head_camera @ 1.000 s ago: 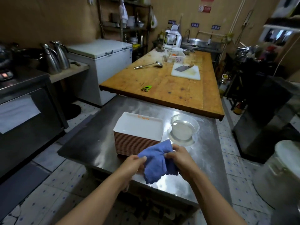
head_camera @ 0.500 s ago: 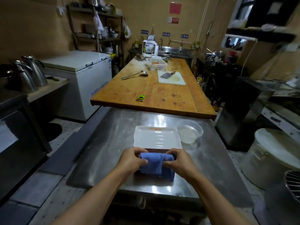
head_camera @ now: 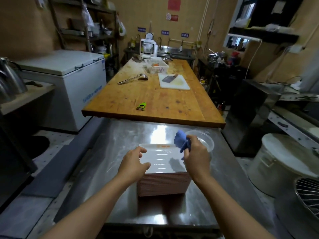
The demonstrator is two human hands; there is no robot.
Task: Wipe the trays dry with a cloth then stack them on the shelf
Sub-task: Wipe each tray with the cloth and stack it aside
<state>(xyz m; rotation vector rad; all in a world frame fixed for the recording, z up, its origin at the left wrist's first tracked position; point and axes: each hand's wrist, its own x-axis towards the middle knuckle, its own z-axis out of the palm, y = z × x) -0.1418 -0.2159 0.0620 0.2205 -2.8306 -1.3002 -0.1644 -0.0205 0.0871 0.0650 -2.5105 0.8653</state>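
Resting on the brushed steel worktop (head_camera: 110, 152), a tall stack of white rectangular trays with reddish-brown edges (head_camera: 162, 183) is seen directly below both hands. A crumpled blue cloth (head_camera: 181, 140) is gripped in the curled fingers of the right hand (head_camera: 196, 156), above the stack's far right corner. The left hand (head_camera: 133, 161) is held over the top tray's left edge, fingers loosely spread, nothing grasped. A clear plastic bowl (head_camera: 205, 142) is seen just beyond the right hand.
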